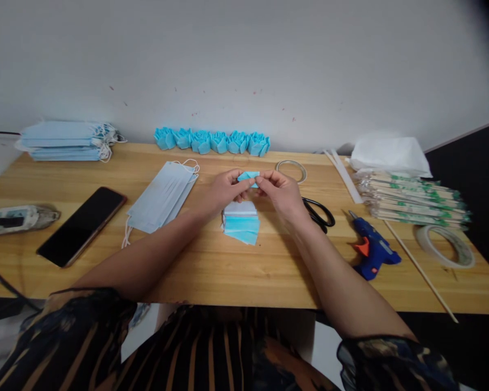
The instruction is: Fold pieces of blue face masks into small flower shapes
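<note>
Between both hands, above the middle of the table, is a small folded piece of blue mask fabric (pixel 248 176). My left hand (pixel 228 189) pinches its left side with thumb and fingers. On the right side, my right hand (pixel 277 190) grips it the same way, the thumb pressed on the front. Just below the hands lies a small fanned stack of cut blue and white fabric pieces (pixel 241 224). Black-handled scissors (pixel 320 213) rest beside my right wrist, their blades hidden. Two or so flat face masks (pixel 163 195) lie left of my left hand.
Blue fabric roses (pixel 201 142) line the wall. A mask stack (pixel 65 141) and a phone (pixel 82 225) are left. Rightward lie a tape ring (pixel 292 162), glue sticks (pixel 344 176), a blue glue gun (pixel 374 247), a wooden stick (pixel 421 270), wrapped chopsticks (pixel 411 200) and a tape roll (pixel 426 232).
</note>
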`<control>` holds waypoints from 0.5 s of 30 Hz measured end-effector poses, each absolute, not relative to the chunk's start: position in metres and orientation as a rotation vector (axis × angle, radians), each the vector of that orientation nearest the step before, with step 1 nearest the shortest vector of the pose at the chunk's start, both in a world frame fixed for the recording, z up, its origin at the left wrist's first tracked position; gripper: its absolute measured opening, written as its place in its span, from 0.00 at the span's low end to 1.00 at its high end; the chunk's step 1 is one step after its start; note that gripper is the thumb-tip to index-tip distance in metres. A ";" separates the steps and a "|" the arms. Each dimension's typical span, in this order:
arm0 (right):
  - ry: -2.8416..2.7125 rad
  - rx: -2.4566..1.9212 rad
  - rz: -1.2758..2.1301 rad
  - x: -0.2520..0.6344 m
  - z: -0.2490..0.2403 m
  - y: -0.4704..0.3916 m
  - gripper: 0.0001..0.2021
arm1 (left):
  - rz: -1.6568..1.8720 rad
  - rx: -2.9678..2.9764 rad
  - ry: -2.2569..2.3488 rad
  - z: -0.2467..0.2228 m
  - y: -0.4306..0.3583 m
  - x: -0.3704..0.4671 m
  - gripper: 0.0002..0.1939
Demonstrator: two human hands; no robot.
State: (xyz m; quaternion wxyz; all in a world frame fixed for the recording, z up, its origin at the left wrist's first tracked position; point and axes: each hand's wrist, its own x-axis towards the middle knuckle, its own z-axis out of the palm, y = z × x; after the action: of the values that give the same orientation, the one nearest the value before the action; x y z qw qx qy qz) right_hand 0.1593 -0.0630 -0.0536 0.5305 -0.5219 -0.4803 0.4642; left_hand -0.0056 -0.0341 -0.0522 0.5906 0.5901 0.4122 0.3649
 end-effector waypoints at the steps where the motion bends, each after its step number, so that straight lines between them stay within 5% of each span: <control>1: -1.151 -1.243 1.105 0.159 -0.054 -0.063 0.14 | 0.856 1.373 0.963 -0.053 -0.034 -0.005 0.11; 15: -1.237 -1.214 1.110 0.159 -0.053 -0.065 0.16 | 0.923 1.351 0.964 -0.054 -0.034 -0.005 0.11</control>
State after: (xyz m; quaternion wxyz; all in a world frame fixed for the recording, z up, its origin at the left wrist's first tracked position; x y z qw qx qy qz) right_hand 0.1586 -0.0651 -0.0533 0.5154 -0.5055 -0.5151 0.4621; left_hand -0.0052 -0.0338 -0.0535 0.5823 0.5783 0.4127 0.3952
